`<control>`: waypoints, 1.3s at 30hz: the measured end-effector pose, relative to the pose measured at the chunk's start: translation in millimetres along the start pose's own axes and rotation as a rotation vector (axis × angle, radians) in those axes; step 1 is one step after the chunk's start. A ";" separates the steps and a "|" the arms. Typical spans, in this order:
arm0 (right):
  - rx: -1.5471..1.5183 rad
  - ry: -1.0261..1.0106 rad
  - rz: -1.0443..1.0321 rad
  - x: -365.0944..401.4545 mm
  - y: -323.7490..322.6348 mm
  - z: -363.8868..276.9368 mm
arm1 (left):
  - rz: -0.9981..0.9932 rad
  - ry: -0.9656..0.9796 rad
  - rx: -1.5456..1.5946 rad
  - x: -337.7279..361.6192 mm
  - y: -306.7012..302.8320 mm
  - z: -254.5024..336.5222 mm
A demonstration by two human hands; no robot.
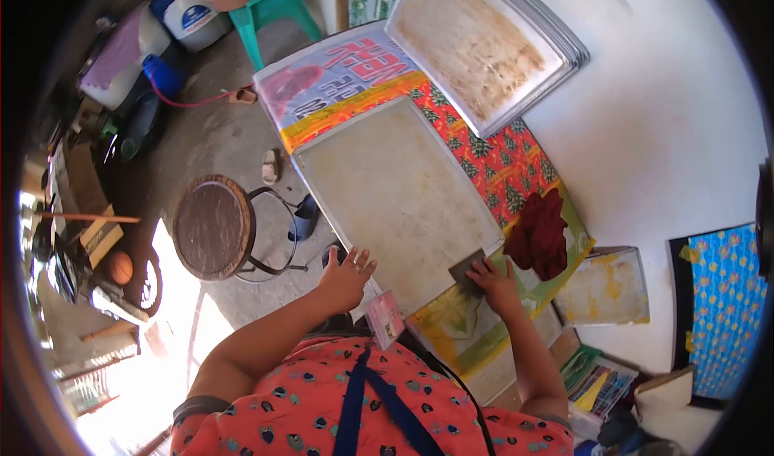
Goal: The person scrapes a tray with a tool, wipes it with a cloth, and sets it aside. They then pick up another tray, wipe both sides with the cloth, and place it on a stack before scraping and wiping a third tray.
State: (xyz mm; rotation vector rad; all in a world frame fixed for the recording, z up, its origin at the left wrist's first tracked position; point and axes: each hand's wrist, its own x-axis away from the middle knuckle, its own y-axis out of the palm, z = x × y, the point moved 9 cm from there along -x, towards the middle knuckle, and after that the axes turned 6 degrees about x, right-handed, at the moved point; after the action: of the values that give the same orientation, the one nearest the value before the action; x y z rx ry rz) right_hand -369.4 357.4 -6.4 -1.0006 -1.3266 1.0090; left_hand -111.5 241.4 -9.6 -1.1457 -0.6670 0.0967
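Note:
A large rectangular metal baking tray, dull and faintly stained, lies on the table in front of me. My left hand rests at its near left edge, fingers spread and holding nothing. Under the fingers of my right hand is a dark grey, flat square piece, held at the tray's near right corner. A crumpled dark red cloth lies just beyond the right hand. An ID card on a blue lanyard hangs close to the tray's near edge.
A stack of similar trays, the top one browned, stands at the table's far right. The table cover is patterned red and orange. To the left are a round stool, slippers and a green chair. Another stained tray leans at right.

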 end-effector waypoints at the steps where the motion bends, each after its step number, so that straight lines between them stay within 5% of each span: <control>1: 0.013 0.016 0.035 -9.9 -3.8 6.0 | -0.003 0.027 -0.019 -3.4 -2.2 -0.2; 5: -0.072 -0.074 0.191 -131.5 -50.8 -22.1 | -0.029 0.095 -0.023 -9.8 0.1 3.0; 8: -0.038 -0.093 0.198 -138.7 -57.0 -16.7 | -0.066 0.138 -0.047 -7.8 -8.5 1.5; 13: -0.053 0.101 -0.015 -5.5 -17.2 42.0 | 0.032 0.186 -0.063 -14.9 16.8 -5.3; 20: -0.037 -0.096 0.220 -122.4 -52.2 28.4 | -0.016 0.215 -0.114 -11.1 9.1 -1.1; 28: -0.020 0.045 0.055 -2.1 -13.0 58.5 | -0.054 0.183 0.025 -10.8 -4.9 0.8; 35: -0.041 -0.095 0.221 -180.6 -62.5 19.1 | -0.086 0.153 0.064 -10.0 -3.3 2.3; 39: -0.010 -0.146 0.215 -210.0 -64.8 17.5 | -0.060 0.187 0.028 -8.9 0.2 0.4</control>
State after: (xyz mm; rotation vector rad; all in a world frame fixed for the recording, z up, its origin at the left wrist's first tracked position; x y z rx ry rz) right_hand -385.9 137.6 -0.9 -1.1111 -1.3635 1.2586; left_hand -118.8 238.3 -13.6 -1.0916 -0.5313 -0.0514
